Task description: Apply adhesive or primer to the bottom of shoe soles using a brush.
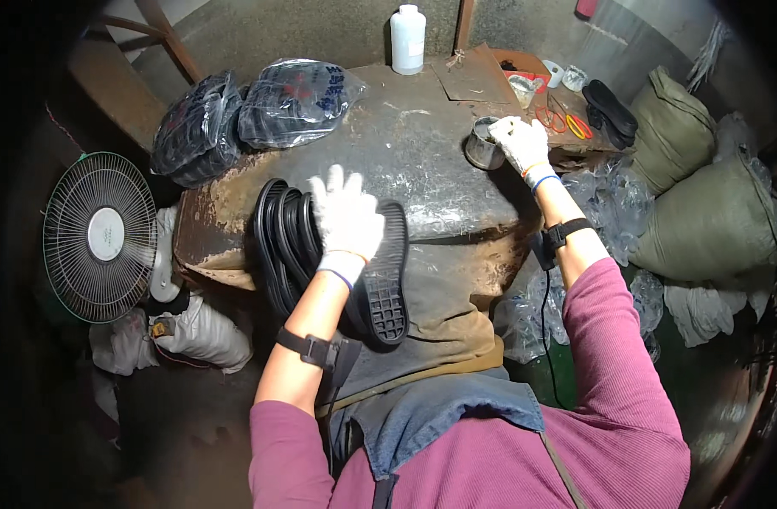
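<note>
My left hand [346, 216], in a white knit glove, lies over a row of black rubber shoe soles [280, 242] at the table's front edge, its fingers stretched out and apart. One sole [387, 288] to the right of that hand is tilted, with its grid-patterned underside showing. Also gloved, my right hand [522, 144] is at the rim of a small metal can [483, 146] on the right of the table. Its fingers are drawn together; whatever they hold, if anything, is hidden. Dark residue coats the can's inside.
Plastic-wrapped dark bundles [291, 102] lie at the back left, near a white bottle [408, 41]. Orange-handled scissors [578, 127] and black soles [611, 114] sit at the far right. A fan [106, 233] stands left; stuffed sacks [702, 212] stand right.
</note>
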{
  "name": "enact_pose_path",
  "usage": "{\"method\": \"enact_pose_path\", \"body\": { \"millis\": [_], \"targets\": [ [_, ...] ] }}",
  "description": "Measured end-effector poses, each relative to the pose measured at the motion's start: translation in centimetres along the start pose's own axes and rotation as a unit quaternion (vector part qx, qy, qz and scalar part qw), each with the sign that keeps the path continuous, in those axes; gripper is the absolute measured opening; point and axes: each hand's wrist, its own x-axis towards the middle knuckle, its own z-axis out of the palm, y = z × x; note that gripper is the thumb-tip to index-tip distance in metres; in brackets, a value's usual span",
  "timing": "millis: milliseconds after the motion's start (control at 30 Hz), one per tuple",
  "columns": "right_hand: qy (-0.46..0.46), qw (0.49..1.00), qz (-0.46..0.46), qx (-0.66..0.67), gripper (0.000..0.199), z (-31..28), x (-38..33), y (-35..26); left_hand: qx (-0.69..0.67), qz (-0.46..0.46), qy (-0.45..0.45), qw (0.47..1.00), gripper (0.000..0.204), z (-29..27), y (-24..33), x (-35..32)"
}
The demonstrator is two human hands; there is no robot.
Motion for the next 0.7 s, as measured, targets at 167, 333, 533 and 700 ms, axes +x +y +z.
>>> {"method": "enact_pose_path", "body": {
  "millis": [167,333,533,700],
  "targets": [
    [0.008,0.999,-0.013,-0.035,0.018,0.5,-0.7,0.2,-0.344,0.077,0.008,0.936,0.039,-0.9,6.0,-3.9],
    [0.112,0.994,0.003,-0.002,0.025,0.0,-1.0,2.3,-0.450,-0.010,-0.026,0.893,0.063,5.2,7.2,-12.6],
    [0.173,0.820,0.227,0.496,0.028,-0.5,-3.1,2.0,-0.670,-0.127,-0.089,0.726,0.049,5.2,2.0,-12.0],
    [0.224,0.679,0.289,0.637,0.025,0.1,-4.1,3.1,-0.933,-0.167,-0.142,0.286,0.038,1.9,-1.3,-7.1]
  ]
}}
